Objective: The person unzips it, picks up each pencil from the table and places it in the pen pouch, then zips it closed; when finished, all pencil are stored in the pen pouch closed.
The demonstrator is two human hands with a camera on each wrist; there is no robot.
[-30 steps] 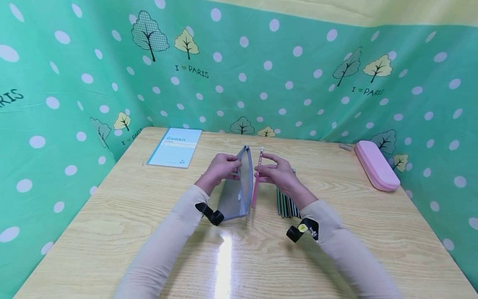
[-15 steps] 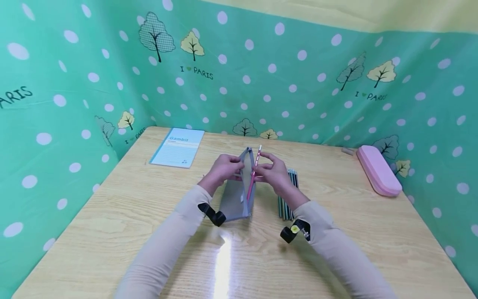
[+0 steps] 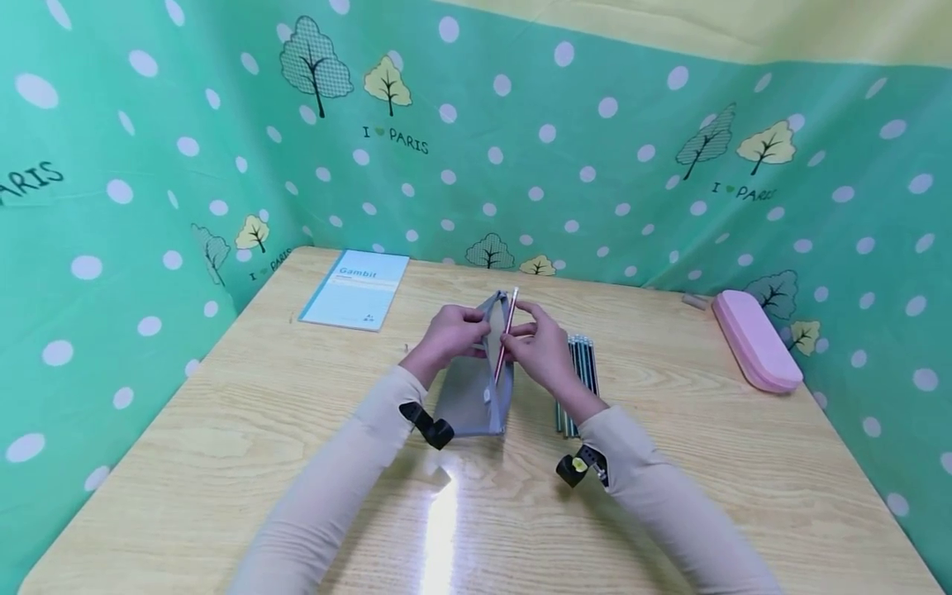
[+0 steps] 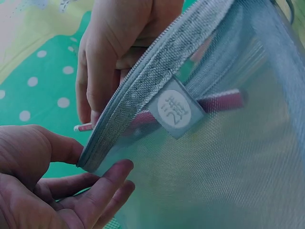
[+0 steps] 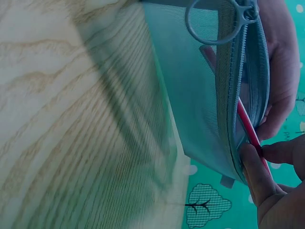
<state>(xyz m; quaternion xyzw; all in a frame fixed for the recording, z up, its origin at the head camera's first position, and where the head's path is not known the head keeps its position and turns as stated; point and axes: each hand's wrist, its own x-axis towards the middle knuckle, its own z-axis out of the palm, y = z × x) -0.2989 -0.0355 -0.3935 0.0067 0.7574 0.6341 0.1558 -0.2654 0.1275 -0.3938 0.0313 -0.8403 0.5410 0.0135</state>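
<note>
My left hand (image 3: 454, 337) pinches one edge of a grey mesh zip pouch (image 3: 464, 401), whose mouth gapes. A red-pink pencil (image 5: 248, 121) slants through that mouth, its lower part inside the pouch and its pale end sticking out. My right hand (image 3: 543, 351) pinches the pencil near the zip. Through the mesh, the left wrist view shows the pencil (image 4: 224, 101) behind a small white label (image 4: 175, 109). A ring pull (image 5: 188, 24) hangs from the zip in the right wrist view. Several dark striped pencils (image 3: 586, 364) lie beside my right hand, partly hidden by its wrist.
A light blue notebook (image 3: 357, 289) lies at the back left of the wooden table (image 3: 260, 463). On the right is a pink pencil case (image 3: 757, 340), with a small grey object (image 3: 695, 301) near it. A patterned green curtain (image 3: 446, 132) stands behind the table.
The right hand has moved left with the pencil, from beside the pouch into its mouth. The left hand keeps its grip on the pouch. The view has shifted slightly.
</note>
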